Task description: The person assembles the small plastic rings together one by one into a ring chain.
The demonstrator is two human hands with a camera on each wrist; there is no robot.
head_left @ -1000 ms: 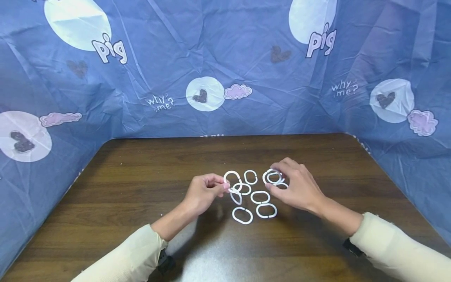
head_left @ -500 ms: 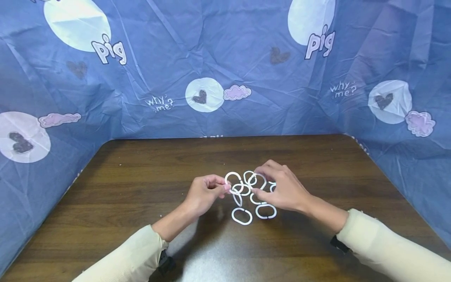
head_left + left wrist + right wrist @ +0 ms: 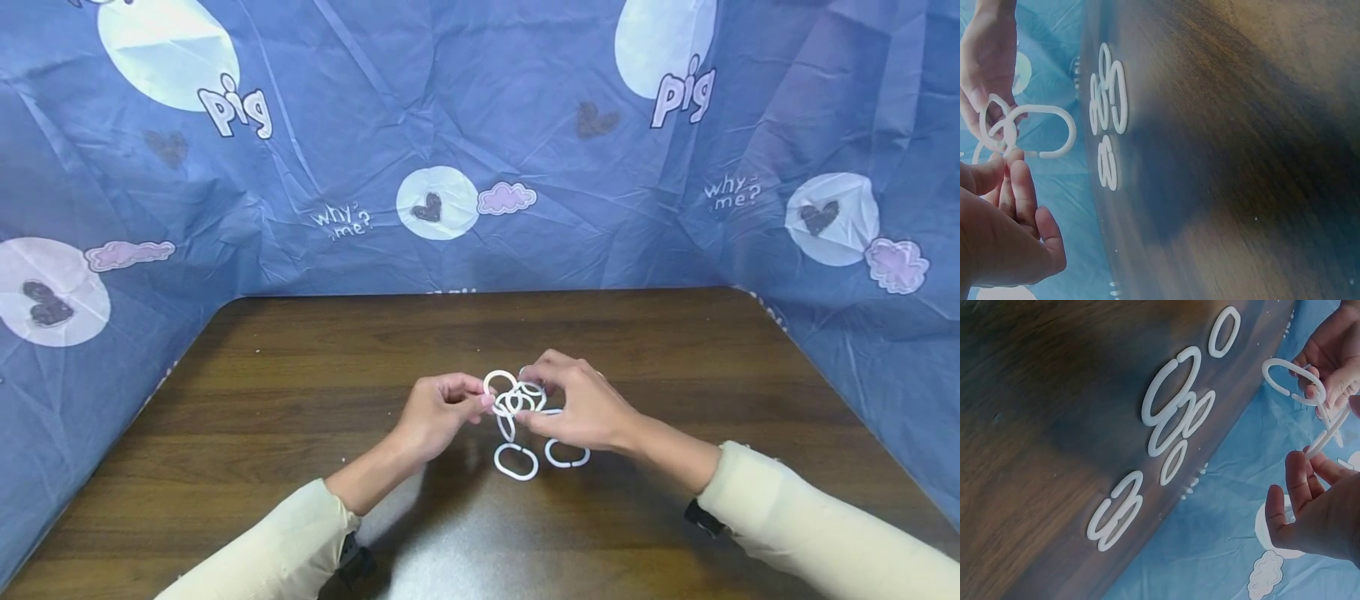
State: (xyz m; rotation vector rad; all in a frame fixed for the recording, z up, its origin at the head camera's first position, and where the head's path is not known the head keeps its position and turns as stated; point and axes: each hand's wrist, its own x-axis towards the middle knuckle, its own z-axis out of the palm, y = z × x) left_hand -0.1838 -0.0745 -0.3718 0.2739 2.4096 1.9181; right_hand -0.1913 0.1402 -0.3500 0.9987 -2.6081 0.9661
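Observation:
In the head view, my left hand (image 3: 446, 412) pinches a white, C-shaped plastic link (image 3: 487, 381) between thumb and fingertips. Linked rings hang from it, one dangling (image 3: 1073, 128) in the left wrist view. My right hand (image 3: 585, 404) holds another white link (image 3: 1330, 434) by its fingertips, overlapping the left hand's links; whether the two are hooked together I cannot tell. Both hands are above the wooden table. Below them, loose oval links lie flat, one at front left (image 3: 517, 478) and one at front right (image 3: 566, 465). The right hand partly hides others.
The brown wooden table (image 3: 225, 483) reaches back to a blue printed cloth (image 3: 337, 150) that hangs on three sides. More loose links (image 3: 1146, 412) lie scattered in the right wrist view, with an overlapping pair (image 3: 1091, 528) apart from them.
My right hand has picked up a link on the right and carried it leftward to the links in my left hand. The left hand has stayed nearly still.

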